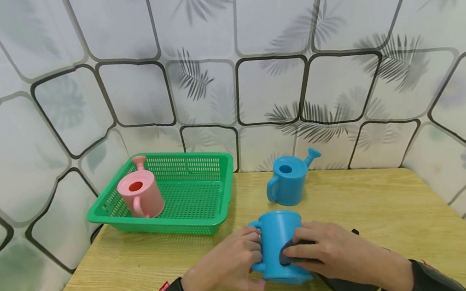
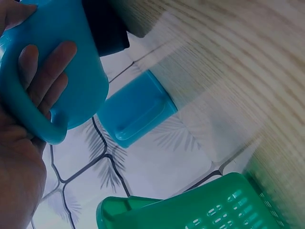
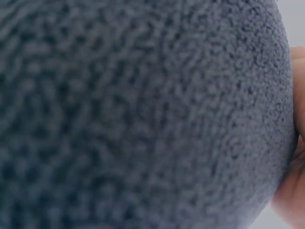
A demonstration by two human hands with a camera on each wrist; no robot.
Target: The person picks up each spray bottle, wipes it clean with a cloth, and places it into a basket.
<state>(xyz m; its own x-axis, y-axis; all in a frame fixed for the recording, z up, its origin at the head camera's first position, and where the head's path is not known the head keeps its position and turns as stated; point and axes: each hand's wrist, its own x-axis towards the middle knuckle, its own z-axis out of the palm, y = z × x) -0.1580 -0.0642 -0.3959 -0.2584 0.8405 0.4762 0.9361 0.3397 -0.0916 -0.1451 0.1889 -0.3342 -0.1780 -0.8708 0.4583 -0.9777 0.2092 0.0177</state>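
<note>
Blue watering can (image 1: 280,234) is held tilted over a wooden table (image 1: 405,213) at the lower centre of the frame, clamped in a person's left hand (image 1: 240,253), whose fingers pass through the handle. The right hand (image 1: 329,248) pinches a dark grey cloth (image 1: 285,255) against the can's side. The can's opening is turned out of sight, so what it holds cannot be told. At the left of the frame, a green basket (image 1: 152,222) with perforated sides holds a pink watering can (image 1: 151,199), which stands in the basket's left part, its round opening showing red inside. Right of centre, just beyond the held can, a second blue watering can (image 1: 292,189) stands upright, spout to the right, its opening in shadow.
</note>
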